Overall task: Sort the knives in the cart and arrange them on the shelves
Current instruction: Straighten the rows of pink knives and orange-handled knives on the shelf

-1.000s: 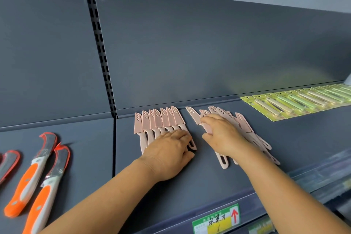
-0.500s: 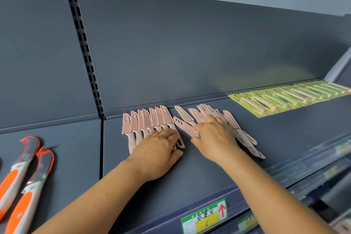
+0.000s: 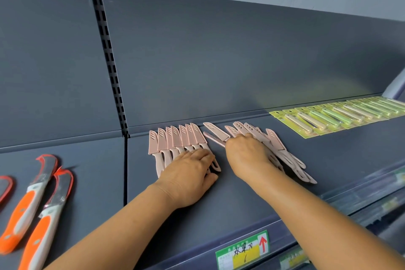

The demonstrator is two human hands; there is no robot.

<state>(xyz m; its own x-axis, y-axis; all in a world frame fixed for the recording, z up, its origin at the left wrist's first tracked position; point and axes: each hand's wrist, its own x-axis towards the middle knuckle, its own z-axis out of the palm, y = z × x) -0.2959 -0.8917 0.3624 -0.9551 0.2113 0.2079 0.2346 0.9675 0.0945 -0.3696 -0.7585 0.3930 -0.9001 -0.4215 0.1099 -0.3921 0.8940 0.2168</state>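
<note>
Pink sheathed knives are being lined up on a dark grey shelf by two bare hands.

Both forearms are stretched forward over the shelf from the lower edge of the view. The left hand is laid flat, fingers relaxed and together, pressing on the handles of the tidy row of pink knives. The right hand is curled over the loose pile of pink knives, its fingertips seemingly pinching one pink knife set between row and pile. A grey back panel is seen behind, green-carded knives at far right, orange-handled knives at left, and a price label on the shelf's front edge.
</note>
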